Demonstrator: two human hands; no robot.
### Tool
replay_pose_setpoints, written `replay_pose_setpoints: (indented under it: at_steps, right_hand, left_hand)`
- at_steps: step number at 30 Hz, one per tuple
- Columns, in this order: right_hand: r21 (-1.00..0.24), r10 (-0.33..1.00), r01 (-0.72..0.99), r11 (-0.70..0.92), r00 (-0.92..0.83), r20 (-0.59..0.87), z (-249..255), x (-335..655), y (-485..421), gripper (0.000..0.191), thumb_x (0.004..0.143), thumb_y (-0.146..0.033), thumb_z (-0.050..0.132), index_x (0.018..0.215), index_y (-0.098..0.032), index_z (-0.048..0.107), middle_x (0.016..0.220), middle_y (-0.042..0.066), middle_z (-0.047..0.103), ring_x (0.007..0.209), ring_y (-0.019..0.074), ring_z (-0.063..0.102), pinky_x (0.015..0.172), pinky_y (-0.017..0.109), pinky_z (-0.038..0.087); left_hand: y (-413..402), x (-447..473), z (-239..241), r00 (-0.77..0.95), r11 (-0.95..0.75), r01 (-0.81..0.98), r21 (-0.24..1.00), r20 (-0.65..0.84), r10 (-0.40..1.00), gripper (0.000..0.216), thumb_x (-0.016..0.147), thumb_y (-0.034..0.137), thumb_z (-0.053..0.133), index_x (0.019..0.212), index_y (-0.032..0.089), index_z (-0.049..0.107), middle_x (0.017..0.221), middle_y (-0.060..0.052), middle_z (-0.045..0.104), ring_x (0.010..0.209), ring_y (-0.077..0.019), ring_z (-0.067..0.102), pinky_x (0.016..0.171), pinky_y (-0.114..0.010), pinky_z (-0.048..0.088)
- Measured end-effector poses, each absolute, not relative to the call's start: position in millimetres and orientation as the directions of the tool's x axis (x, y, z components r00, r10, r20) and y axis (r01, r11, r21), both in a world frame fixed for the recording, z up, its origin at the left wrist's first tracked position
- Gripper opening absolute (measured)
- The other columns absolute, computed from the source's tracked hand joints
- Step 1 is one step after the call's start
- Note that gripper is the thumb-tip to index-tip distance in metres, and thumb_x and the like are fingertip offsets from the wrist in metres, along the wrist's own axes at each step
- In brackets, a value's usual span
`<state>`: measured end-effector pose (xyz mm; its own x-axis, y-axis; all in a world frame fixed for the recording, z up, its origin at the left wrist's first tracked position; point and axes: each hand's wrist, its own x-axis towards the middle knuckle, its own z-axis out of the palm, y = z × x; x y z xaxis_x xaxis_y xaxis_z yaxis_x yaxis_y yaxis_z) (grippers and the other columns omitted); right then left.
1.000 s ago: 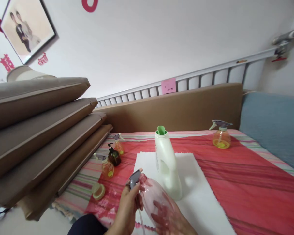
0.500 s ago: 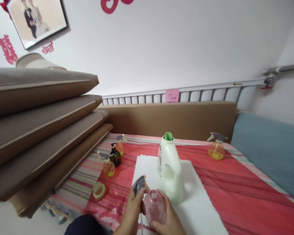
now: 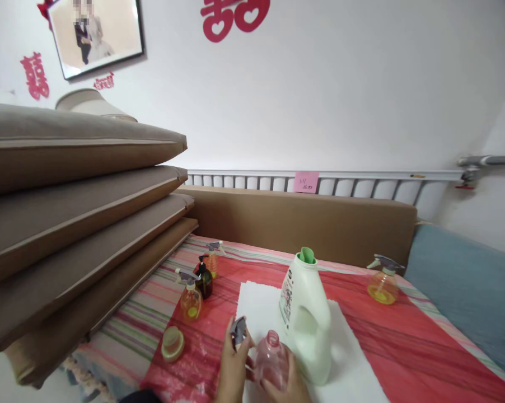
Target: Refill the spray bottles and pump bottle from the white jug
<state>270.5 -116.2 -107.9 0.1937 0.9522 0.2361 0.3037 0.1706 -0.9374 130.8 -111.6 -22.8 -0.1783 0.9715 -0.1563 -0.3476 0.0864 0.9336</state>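
Observation:
My left hand [image 3: 232, 369] grips a grey spray trigger head [image 3: 238, 331], lifted off its bottle. My right hand [image 3: 286, 386] is wrapped around a small clear pink bottle [image 3: 271, 361] with an open neck, held upright just right of the trigger head. Both hands sit at the bottom edge of the view over a white cloth [image 3: 256, 299]. A white detergent jug [image 3: 306, 313] with a green spout stands on the cloth right behind the pink bottle.
Two orange spray bottles [image 3: 191, 295] and a dark pump bottle [image 3: 204, 280] stand to the left on the red plastic sheet [image 3: 403, 336]. A round cap [image 3: 172, 343] lies nearer. Another orange sprayer [image 3: 382, 280] stands far right. Stacked brown cushions [image 3: 80, 224] fill the left.
The pink bottle went from tilted to upright, and the trigger head came off its neck. The view swung upward and to the left, showing more wall.

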Motion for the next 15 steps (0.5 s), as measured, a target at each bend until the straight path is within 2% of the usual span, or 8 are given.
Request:
replay_pose_setpoints:
  at_steps: [4, 8, 11, 15]
  right_hand:
    - [-0.944, 0.949, 0.275, 0.183, 0.200, 0.242, -107, 268, -123, 0.065, 0.059, -0.033, 0.063, 0.118, -0.023, 0.037, 0.122, 0.014, 0.053, 0.119, 0.0338, 0.048, 0.100, 0.044, 0.036]
    - [-0.959, 0.968, 0.267, 0.097, 0.197, 0.153, -98, 265, -129, 0.069, 0.060, -0.034, 0.064, 0.121, -0.020, 0.034, 0.123, 0.015, 0.052, 0.113, 0.0326, 0.053, 0.096, 0.043, 0.041]
    - [-0.959, 0.973, 0.273, 0.080, 0.187, 0.134, -92, 265, -132, 0.070, 0.061, -0.033, 0.065, 0.122, -0.020, 0.033, 0.125, 0.015, 0.051, 0.114, 0.0313, 0.052, 0.096, 0.042, 0.041]
    - [-0.957, 0.969, 0.285, 0.055, 0.217, 0.121, -85, 265, -135, 0.072, 0.061, -0.034, 0.067, 0.124, -0.019, 0.034, 0.125, 0.014, 0.051, 0.116, 0.0315, 0.051, 0.098, 0.042, 0.038]
  left_hand:
    - [-120, 123, -12, -0.117, 0.095, -0.399, 0.912, -0.153, 0.981, 0.094, 0.066, 0.054, 0.066, 0.140, 0.026, 0.015, 0.068, 0.004, 0.058, 0.041, -0.0098, 0.053, 0.033, -0.017, 0.038]
    - [-130, 119, 2, -0.069, 0.105, -0.448, 0.888, -0.152, 0.986, 0.098, 0.067, 0.049, 0.068, 0.142, 0.029, 0.008, 0.079, 0.000, 0.062, 0.053, -0.0132, 0.061, 0.037, -0.018, 0.042]
    - [-133, 114, 6, -0.103, 0.090, -0.452, 0.887, -0.152, 0.983, 0.094, 0.070, 0.046, 0.067, 0.142, 0.031, 0.008, 0.090, -0.005, 0.064, 0.062, -0.0162, 0.066, 0.038, -0.017, 0.042]
    - [-131, 106, 3, -0.182, 0.042, -0.446, 0.894, -0.137, 0.974, 0.085, 0.071, 0.043, 0.067, 0.141, 0.028, 0.019, 0.091, -0.007, 0.064, 0.055, -0.0144, 0.066, 0.036, -0.016, 0.038]
